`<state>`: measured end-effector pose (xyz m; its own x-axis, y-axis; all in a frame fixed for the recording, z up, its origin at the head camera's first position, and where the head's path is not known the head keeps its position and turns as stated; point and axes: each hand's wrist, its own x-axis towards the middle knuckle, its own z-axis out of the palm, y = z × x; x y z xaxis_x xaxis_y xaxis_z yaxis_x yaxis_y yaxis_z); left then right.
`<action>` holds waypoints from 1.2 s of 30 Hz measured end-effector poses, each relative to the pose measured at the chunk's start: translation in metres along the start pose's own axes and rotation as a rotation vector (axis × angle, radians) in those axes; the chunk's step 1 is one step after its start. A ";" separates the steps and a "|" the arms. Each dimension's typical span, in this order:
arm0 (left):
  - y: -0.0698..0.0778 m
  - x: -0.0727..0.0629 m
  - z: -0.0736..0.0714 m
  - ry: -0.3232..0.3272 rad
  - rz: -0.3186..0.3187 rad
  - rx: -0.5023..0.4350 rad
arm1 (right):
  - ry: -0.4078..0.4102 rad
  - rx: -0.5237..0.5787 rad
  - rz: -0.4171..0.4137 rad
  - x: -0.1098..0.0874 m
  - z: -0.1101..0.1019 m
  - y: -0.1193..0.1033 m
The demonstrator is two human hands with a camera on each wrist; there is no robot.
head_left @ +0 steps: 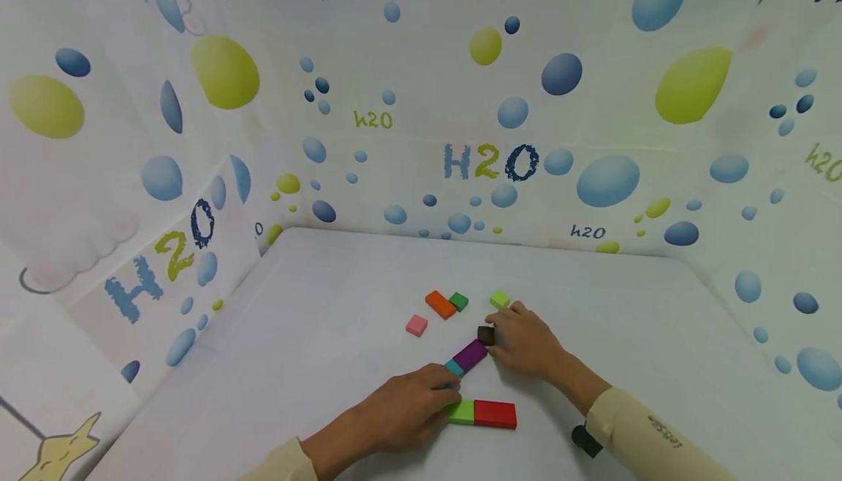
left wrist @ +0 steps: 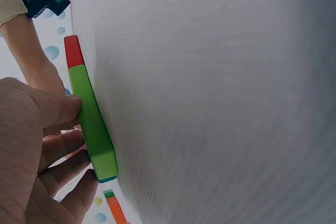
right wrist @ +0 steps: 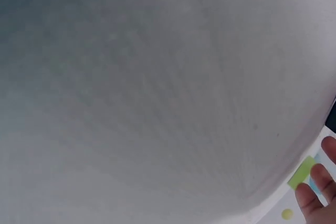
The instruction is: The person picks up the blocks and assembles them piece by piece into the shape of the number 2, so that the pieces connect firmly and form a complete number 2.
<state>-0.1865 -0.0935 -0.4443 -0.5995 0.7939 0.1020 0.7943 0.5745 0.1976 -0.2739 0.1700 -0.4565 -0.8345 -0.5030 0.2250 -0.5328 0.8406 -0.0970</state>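
My left hand [head_left: 414, 404] curls over the meeting ends of two rows of flat blocks. Its thumb lies on the near side of a long light green block [left wrist: 92, 119], with the fingers behind it in the left wrist view. A red block [head_left: 495, 414] continues that row to the right. From under the fingers a teal block [head_left: 454, 368] and a purple block [head_left: 470, 355] slant away to the upper right. My right hand [head_left: 526, 342] pinches a black block [head_left: 486, 335] at the purple block's far end.
Beyond the hands lie a pink block [head_left: 416, 325], an orange block [head_left: 440, 305] touching a dark green block [head_left: 458, 301], and a small light green block [head_left: 500, 299] by the right fingers. Printed sheets [head_left: 421, 137] wall the white table [head_left: 316, 305]. A dark device [head_left: 585, 441] sits at the right sleeve.
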 end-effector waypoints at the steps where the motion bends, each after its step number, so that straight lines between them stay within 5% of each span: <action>1: 0.000 0.000 0.000 0.003 0.000 0.000 | 0.016 -0.011 -0.010 0.000 -0.001 0.001; 17: 0.001 0.001 0.000 0.021 0.014 -0.005 | 0.093 -0.096 0.107 0.018 -0.005 0.022; 24: 0.000 0.002 0.000 0.016 0.021 -0.001 | 0.008 -0.029 0.270 0.026 -0.002 0.030; 36: 0.002 0.002 -0.002 0.003 0.003 -0.021 | -0.052 0.045 0.390 0.040 -0.002 0.025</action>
<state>-0.1868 -0.0912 -0.4419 -0.5979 0.7946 0.1058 0.7937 0.5682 0.2174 -0.3203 0.1715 -0.4482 -0.9809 -0.1579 0.1137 -0.1789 0.9615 -0.2087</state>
